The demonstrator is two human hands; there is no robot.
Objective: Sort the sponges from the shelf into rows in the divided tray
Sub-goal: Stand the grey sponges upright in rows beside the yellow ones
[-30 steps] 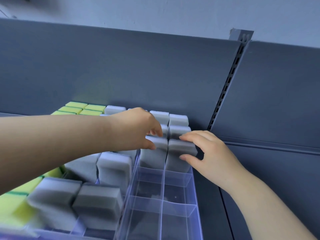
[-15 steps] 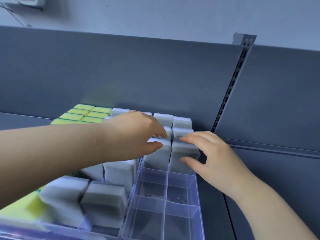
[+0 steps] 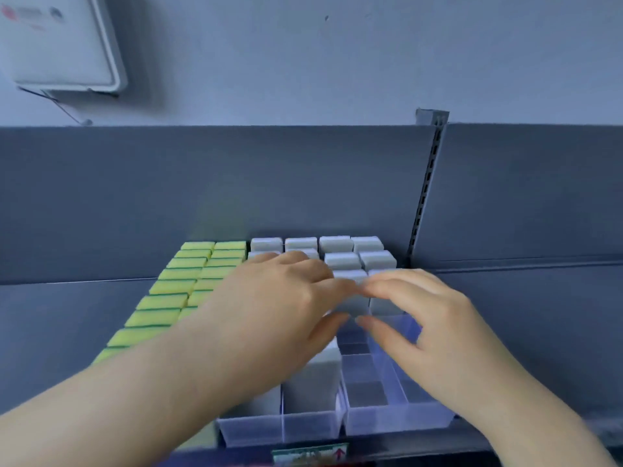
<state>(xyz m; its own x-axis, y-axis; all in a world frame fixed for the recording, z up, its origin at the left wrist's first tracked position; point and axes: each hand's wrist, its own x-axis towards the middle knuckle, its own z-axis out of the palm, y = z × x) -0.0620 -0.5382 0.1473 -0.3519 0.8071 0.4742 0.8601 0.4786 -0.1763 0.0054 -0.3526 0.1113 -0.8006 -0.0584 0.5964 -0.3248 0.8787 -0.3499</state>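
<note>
A clear divided tray [image 3: 387, 423] sits on the dark shelf [image 3: 60, 325]. Yellow-green sponges [image 3: 175, 288] fill its left rows, and grey sponges [image 3: 340, 246] stand upright in the middle and back right rows. My left hand [image 3: 279, 308] reaches over the tray, its fingers on top of a grey sponge [image 3: 354, 305] and its thumb at the sponge's front. My right hand [image 3: 428, 318] holds the neighbouring grey sponge [image 3: 384, 306] the same way. The front right compartments hold nothing. My left forearm hides part of the middle rows.
The shelf's dark back panel [image 3: 236, 183] rises right behind the tray, with a slotted upright post [image 3: 424, 183] at the right. A white box [image 3: 57, 42] hangs on the wall at top left. A label [image 3: 310, 455] sits on the shelf's front edge.
The camera has pulled back and up, so more of the tray and wall shows. Both hands stay on the two grey sponges in the right rows, with fingertips now nearly meeting.
</note>
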